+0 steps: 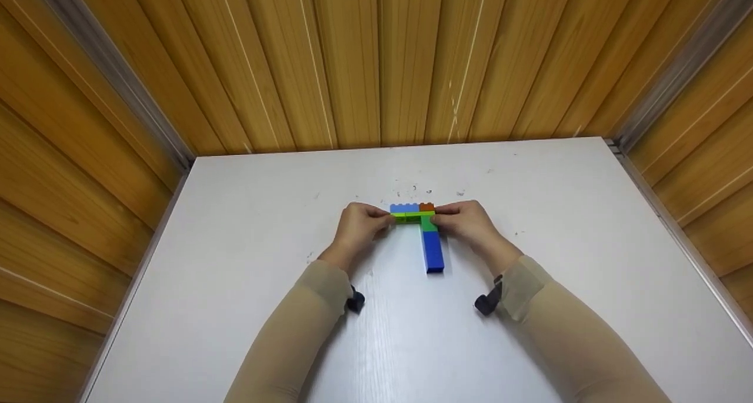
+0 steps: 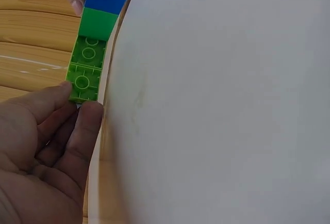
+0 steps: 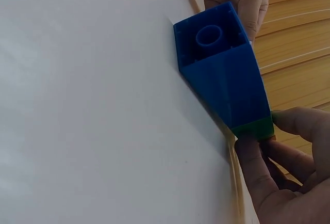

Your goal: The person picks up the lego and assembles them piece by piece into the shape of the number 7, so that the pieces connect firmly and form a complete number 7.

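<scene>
An L-shaped build of toy bricks lies between the two hands in the head view. A light blue brick (image 1: 404, 207) and an orange-brown brick (image 1: 426, 207) sit along its far side, on a lime green brick (image 2: 85, 72) whose hollow underside shows in the left wrist view. From the corner, a green brick (image 1: 430, 223) and a long dark blue brick (image 1: 433, 251) extend toward the person. My left hand (image 1: 360, 222) pinches the lime brick's left end between thumb and fingers. With thumb and fingertips, my right hand (image 1: 467, 222) pinches the build's corner at the green brick.
The white table (image 1: 247, 226) carries small dark marks near the build. Wood-look panels (image 1: 353, 62) stand behind it and on both sides. A small black device (image 1: 355, 300) sits at the left wrist, and another black device (image 1: 487, 303) at the right.
</scene>
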A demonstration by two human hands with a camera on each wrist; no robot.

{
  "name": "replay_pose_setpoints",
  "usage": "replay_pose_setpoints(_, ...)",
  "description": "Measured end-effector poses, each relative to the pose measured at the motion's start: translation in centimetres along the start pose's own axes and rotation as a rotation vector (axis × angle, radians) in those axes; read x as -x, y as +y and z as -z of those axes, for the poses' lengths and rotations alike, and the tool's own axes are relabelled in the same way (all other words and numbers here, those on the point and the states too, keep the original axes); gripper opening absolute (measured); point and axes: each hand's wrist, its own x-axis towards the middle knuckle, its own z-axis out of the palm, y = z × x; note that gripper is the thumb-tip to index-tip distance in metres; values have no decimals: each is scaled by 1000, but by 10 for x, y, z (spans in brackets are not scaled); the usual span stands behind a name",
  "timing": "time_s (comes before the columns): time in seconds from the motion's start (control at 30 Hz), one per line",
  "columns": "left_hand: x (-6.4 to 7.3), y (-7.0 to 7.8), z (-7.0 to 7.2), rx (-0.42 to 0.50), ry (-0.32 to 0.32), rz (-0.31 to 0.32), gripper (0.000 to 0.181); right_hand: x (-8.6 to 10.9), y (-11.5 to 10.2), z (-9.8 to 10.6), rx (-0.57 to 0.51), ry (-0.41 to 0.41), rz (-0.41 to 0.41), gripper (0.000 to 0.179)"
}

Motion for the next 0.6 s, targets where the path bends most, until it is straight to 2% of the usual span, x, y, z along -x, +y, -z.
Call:
replay_pose_setpoints(0.17,-1,1,2,21,-20,14,11,0,-2,0,20,2,-10,50)
replay_pose_setpoints(0.4,-3,0,1,-11,-14,-19,15,0,-3,0,20,-16,-21,52)
replay_pose_setpoints(0.6,-3,1,0,-8,-23,1,14,-1,-1,0,41,-15,-8,50)
